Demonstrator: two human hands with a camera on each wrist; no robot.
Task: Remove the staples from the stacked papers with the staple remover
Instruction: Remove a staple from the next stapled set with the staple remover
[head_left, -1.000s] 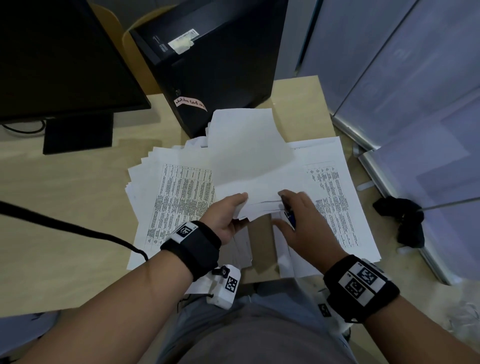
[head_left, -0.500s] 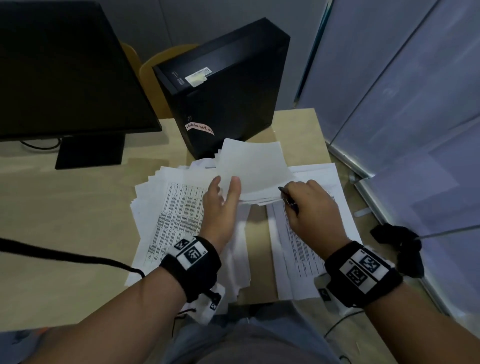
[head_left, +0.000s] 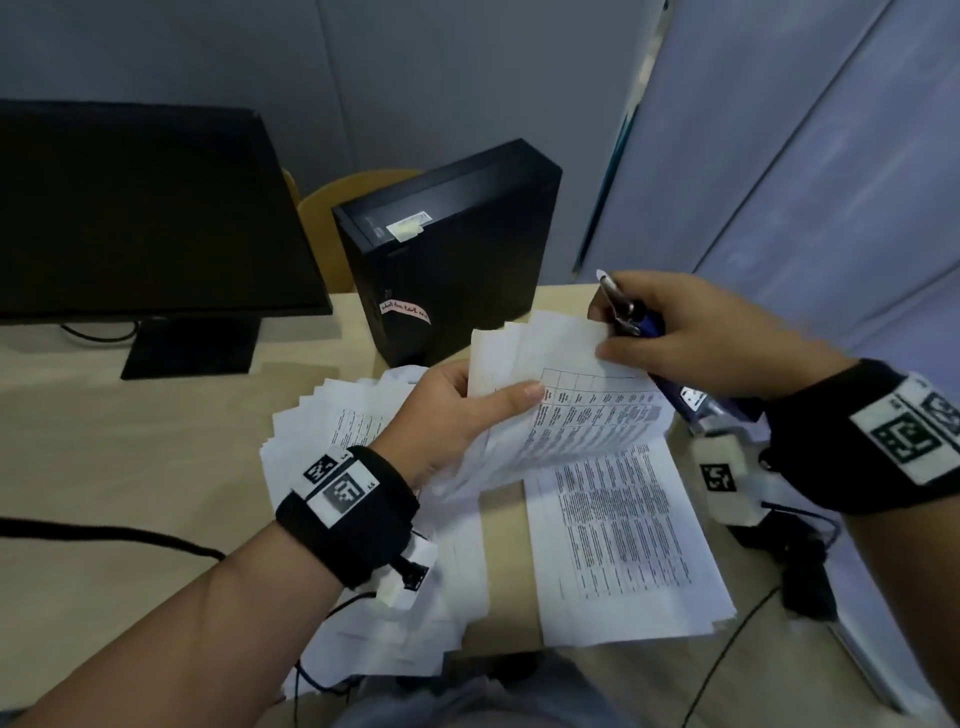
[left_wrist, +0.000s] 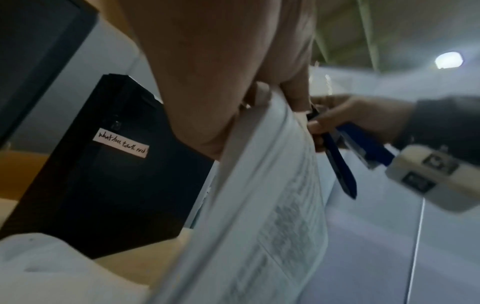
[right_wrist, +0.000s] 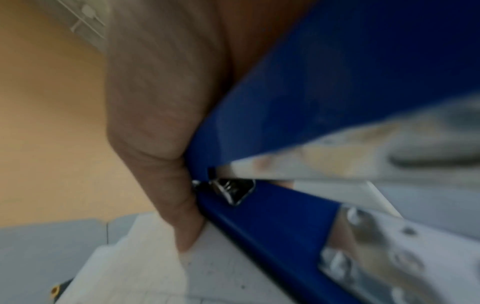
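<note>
Black monitor (head_left: 140, 208) dark on the pale worktop (head_left: 104, 457), black computer tower (head_left: 457, 249) upright beside it, handwritten label (head_left: 405, 312) on its front, black cable (head_left: 104, 535) trailing left.

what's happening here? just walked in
A person at a desk is working through stapled papers. The left hand holds a bundle of sheets lifted off the table. The right hand grips a blue staple remover and touches the bundle's top edge. More sheets lie in loose piles below. No staple is visible.
</note>
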